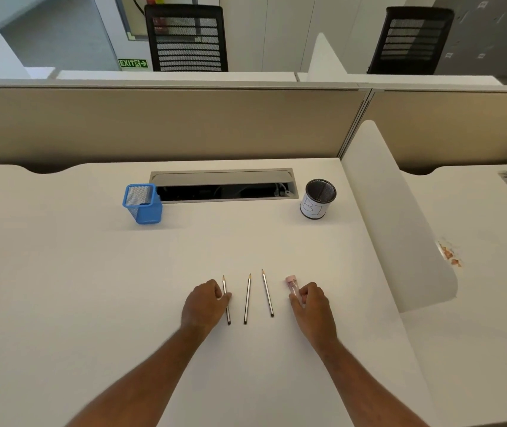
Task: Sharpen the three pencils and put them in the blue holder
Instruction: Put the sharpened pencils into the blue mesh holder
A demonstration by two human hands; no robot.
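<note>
Three pencils (247, 298) lie side by side on the surface, well nearer the person than the blue holder (143, 204). The left hand (206, 303) curls its fingers onto the leftmost pencil (226, 300), not yet lifted; the right hand (310, 302) pinches the small pink-capped sharpener (292, 286). The pencils look light, stiff and apt to roll, so mid-shaft seems the best hold.

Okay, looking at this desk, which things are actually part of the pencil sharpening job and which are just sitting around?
Part of the job:
three grey pencils lying side by side
small clear sharpener with pink cap, under the right hand
blue mesh square holder
left hand, on the leftmost pencil

Just lying about:
black round mesh cup with white paper label
open cable tray in the desk
</note>
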